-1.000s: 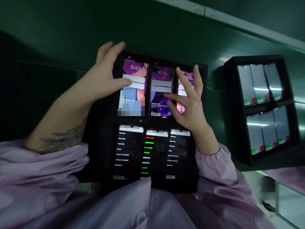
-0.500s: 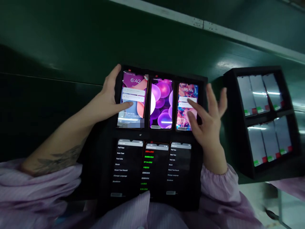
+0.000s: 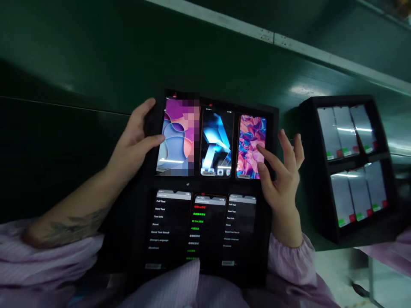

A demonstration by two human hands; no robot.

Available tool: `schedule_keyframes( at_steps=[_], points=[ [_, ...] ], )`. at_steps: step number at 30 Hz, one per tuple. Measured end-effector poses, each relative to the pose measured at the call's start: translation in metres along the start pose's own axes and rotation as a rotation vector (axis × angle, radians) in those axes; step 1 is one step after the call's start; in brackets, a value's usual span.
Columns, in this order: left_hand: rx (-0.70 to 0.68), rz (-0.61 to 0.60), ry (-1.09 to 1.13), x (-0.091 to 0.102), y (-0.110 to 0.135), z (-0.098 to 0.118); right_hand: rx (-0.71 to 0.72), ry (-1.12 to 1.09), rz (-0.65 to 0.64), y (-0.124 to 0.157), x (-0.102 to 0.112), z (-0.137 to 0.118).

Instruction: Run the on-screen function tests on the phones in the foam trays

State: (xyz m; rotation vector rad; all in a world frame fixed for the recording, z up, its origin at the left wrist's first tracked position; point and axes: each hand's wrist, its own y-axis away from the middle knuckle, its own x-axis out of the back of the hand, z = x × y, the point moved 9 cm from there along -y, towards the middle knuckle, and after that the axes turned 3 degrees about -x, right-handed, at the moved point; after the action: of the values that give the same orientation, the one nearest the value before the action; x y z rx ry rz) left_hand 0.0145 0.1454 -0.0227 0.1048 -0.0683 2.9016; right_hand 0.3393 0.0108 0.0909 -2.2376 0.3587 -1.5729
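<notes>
A black tray (image 3: 188, 185) carries phones in two rows, all with lit screens. My left hand (image 3: 136, 132) is open at the tray's left side, thumb reaching to the left edge of the upper-left phone (image 3: 173, 137), which shows a colourful wallpaper partly pixelated. Fingers spread, my right hand (image 3: 282, 171) has its index fingertip over the screen of the upper-right phone (image 3: 248, 145), with a pink and blue wallpaper. Between them, the upper-middle phone (image 3: 216, 141) displays blue shapes. Below, the lower-left phone (image 3: 168, 226) and lower-right phone (image 3: 239, 231) show text menus; the lower-middle phone (image 3: 205, 231) lists red, green and white text.
To the right, a second black tray (image 3: 356, 161) holds several phones with grey screens and green and red stickers. Both trays rest on a dark green table (image 3: 96, 64). A pale rail (image 3: 224, 21) crosses behind. A pink sleeve (image 3: 385, 252) shows at far right.
Lock-screen notifications on the upper-left and upper-right phones are gone, leaving wallpaper. The upper-middle screen went from purple bubbles to blue shapes. My left thumb drew back leftward; my right hand lowered slightly.
</notes>
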Motion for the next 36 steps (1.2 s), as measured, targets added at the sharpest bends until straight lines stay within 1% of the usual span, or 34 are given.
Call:
schedule_keyframes(
  at_steps=[2,5,11,17,19,23,25,30,33,36],
  points=[
    [0.018,-0.031,-0.026,-0.003,0.009,0.002,0.039,-0.035,-0.021,-0.001,0.003,-0.014],
    [0.005,-0.06,-0.091,-0.004,0.015,0.005,0.099,-0.086,-0.055,-0.003,0.001,-0.032],
    [-0.136,-0.005,-0.209,-0.006,0.019,0.014,0.189,-0.148,-0.159,-0.002,-0.016,-0.045],
    [-0.152,-0.032,-0.217,-0.007,0.02,0.015,0.319,-0.14,-0.196,-0.006,-0.029,-0.069],
    [-0.169,-0.064,-0.221,-0.008,0.02,0.015,0.345,-0.157,-0.218,-0.008,-0.03,-0.073],
    [-0.224,-0.19,-0.284,-0.015,0.018,0.016,0.403,-0.163,-0.246,-0.007,-0.025,-0.074],
    [-0.252,-0.261,-0.345,-0.019,0.018,0.018,0.401,-0.158,-0.245,-0.006,-0.024,-0.072],
    [-0.278,-0.407,-0.493,-0.023,0.018,0.017,0.264,-0.09,-0.176,-0.007,-0.03,-0.062],
    [-0.264,-0.434,-0.546,-0.022,0.019,0.013,0.244,-0.088,-0.139,-0.007,-0.025,-0.058],
    [-0.222,-0.402,-0.567,-0.019,0.019,0.009,0.221,-0.1,-0.071,-0.008,-0.008,-0.048]
  ],
)
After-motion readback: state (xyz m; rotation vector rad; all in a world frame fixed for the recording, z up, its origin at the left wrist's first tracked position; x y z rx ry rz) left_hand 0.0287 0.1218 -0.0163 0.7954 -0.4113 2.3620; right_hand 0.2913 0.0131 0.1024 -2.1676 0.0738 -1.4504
